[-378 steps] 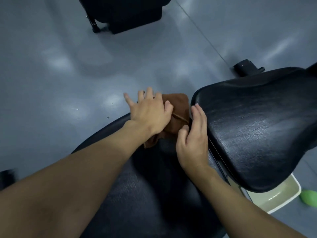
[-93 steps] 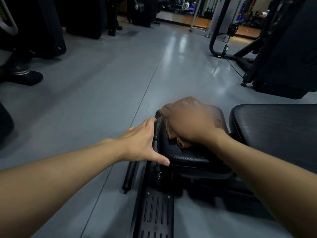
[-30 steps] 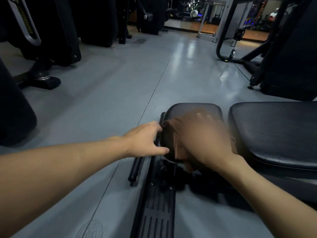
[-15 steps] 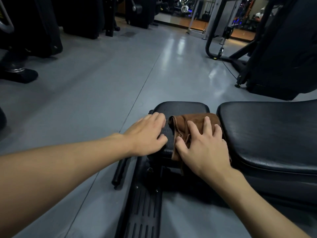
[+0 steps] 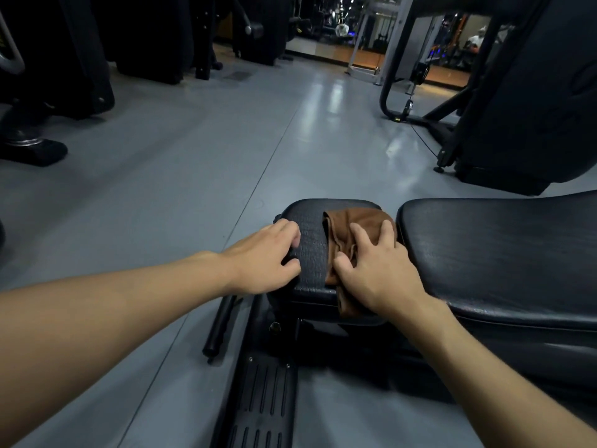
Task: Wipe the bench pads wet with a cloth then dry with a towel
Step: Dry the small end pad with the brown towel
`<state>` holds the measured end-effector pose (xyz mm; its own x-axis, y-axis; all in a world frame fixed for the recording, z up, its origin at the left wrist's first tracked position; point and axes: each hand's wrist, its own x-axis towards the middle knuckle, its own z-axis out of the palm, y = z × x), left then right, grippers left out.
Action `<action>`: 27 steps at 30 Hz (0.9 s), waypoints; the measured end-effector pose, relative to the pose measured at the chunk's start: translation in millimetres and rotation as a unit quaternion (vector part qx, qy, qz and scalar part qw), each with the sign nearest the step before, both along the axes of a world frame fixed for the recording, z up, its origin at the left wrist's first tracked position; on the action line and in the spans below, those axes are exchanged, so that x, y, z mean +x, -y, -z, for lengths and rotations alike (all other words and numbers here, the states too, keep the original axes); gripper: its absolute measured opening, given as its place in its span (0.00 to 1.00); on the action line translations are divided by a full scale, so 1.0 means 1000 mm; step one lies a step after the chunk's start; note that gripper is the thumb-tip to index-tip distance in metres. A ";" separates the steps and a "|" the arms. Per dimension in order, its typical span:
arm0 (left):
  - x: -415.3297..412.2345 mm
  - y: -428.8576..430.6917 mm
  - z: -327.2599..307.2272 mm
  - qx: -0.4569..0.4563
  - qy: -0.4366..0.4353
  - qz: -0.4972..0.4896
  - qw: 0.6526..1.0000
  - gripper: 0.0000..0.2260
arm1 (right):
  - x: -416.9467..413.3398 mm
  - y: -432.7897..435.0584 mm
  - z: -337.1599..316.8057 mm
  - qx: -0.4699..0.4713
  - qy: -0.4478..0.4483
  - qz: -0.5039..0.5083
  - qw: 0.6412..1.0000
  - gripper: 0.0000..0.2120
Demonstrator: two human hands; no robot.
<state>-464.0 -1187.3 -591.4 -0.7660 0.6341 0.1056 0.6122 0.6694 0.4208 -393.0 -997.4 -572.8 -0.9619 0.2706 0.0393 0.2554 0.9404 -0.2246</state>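
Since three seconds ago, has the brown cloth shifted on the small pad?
Yes. The brown cloth slid right along the small pad, from its left end to beside the large pad, under the right hand.

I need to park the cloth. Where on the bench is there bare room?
The big pad, right of the right hand, is bare. The small pad is crowded: left hand grips its left edge, cloth covers its right, only a strip between.

you have nothing legible here: no lettering, brand, number or sign is clear enough to read anywhere in your view, near or far.
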 end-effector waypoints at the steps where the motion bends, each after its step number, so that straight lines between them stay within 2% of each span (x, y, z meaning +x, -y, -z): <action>1: -0.001 0.000 0.000 0.004 -0.003 -0.001 1.000 0.07 | 0.010 0.003 0.001 0.006 -0.003 -0.005 1.000 0.31; 5: -0.002 -0.002 0.004 0.015 -0.017 0.000 1.000 0.10 | 0.016 0.005 -0.001 0.007 0.007 -0.006 1.000 0.32; 8: -0.003 -0.003 0.006 -0.008 -0.009 -0.002 1.000 0.18 | -0.008 -0.003 -0.003 -0.001 0.014 -0.006 1.000 0.34; 11: -0.005 -0.002 0.004 -0.012 0.000 -0.005 1.000 0.21 | -0.041 -0.018 -0.003 -0.019 0.022 -0.008 1.000 0.35; 14: -0.006 -0.002 0.004 -0.018 -0.002 -0.003 1.000 0.18 | -0.078 -0.029 -0.005 -0.019 0.026 -0.013 0.999 0.34; 17: -0.006 -0.003 0.004 -0.016 -0.010 0.001 1.000 0.19 | -0.107 -0.038 -0.013 -0.018 0.032 -0.026 0.999 0.29; 22: -0.011 0.001 0.002 -0.012 0.007 0.011 1.000 0.17 | -0.122 -0.042 -0.016 -0.007 0.036 -0.040 0.999 0.24; 27: -0.043 -0.020 -0.024 0.061 0.003 -0.013 0.998 0.16 | -0.111 -0.048 -0.013 0.002 0.035 -0.116 0.993 0.32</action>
<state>-506.8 -1167.7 -567.4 -0.7823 0.5973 0.1769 0.5933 0.6280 0.5036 -503.9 -949.3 -560.0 -0.9987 0.0410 -0.0291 0.0462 0.9768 -0.2093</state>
